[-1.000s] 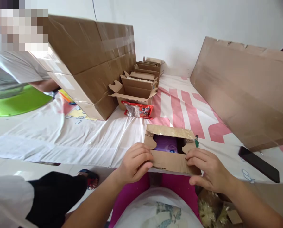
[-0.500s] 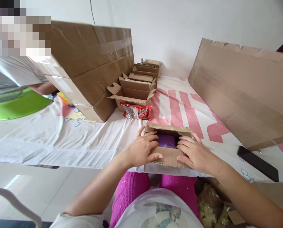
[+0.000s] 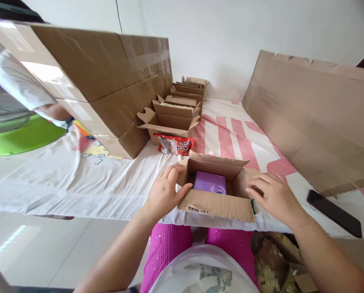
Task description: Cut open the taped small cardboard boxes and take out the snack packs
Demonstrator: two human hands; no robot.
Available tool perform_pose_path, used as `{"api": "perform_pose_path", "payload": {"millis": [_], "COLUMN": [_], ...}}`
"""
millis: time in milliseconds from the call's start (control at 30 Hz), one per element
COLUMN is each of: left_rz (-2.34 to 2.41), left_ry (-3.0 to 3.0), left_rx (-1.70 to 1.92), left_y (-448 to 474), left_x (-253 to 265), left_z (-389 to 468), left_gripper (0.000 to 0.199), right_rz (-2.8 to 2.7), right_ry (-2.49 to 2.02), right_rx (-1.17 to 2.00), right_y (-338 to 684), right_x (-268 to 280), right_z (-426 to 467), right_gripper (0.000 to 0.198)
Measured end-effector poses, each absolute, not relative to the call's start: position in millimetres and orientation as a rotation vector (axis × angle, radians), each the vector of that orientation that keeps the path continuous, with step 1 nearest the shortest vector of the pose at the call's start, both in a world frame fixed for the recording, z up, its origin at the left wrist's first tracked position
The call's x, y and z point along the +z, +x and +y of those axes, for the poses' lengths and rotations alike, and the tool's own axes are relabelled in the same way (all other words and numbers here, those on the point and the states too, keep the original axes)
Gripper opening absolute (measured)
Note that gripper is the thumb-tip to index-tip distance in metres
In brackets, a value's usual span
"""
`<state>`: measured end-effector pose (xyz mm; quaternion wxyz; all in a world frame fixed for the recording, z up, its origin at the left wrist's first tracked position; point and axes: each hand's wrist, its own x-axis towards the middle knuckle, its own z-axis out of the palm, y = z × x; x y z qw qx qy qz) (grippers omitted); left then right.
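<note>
A small cardboard box [image 3: 217, 205] stands at the table's front edge with its top flaps spread apart. Inside it lies a purple plastic-wrapped pack [image 3: 210, 182]. My left hand [image 3: 167, 190] grips the box's left side flap, thumb toward the front corner and fingers bent over the flap. At the opposite end, my right hand [image 3: 273, 196] has its fingers and thumb around the right side flap. Just behind the box, a red and white snack-like packet [image 3: 176, 145] leans against another open carton [image 3: 166, 130].
Several open cartons [image 3: 185, 99] line up toward the wall. Large taped boxes [image 3: 105, 81] are stacked at left, with a person's sleeve [image 3: 20, 83] beyond them. A cardboard panel [image 3: 310, 122] stands at right, near a black phone [image 3: 334, 213]. Scraps fill a container [image 3: 276, 260] below.
The box's flaps have opened outward, and more of the purple pack shows. My hands have moved apart, from over the opening to the two side flaps.
</note>
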<state>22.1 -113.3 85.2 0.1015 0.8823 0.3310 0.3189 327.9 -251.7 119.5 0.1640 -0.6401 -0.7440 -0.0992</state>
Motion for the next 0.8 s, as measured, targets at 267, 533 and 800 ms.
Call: {"api": "perform_pose_path", "payload": {"millis": [267, 533, 800], "left_rz": [0.852, 0.735, 0.758], "left_ry": [2.486, 2.477, 2.398], "left_rx": [0.930, 0.912, 0.867], "left_y": [11.6, 4.2, 3.8], "left_x": [68.1, 67.2, 65.6], "left_z": [-112.2, -123.6, -132.0], "left_gripper": [0.047, 0.025, 0.019], "right_rz": [-2.292, -2.444, -2.652], "right_ry": [-1.618, -1.987, -2.104], "right_rx": [-0.151, 0.201, 0.271], "right_y": [316.3, 289.9, 283.6], "right_x": [120.0, 118.2, 109.8], "right_z": [-244.3, -203.9, -182.7], "right_gripper": [0.028, 0.048, 0.028]}}
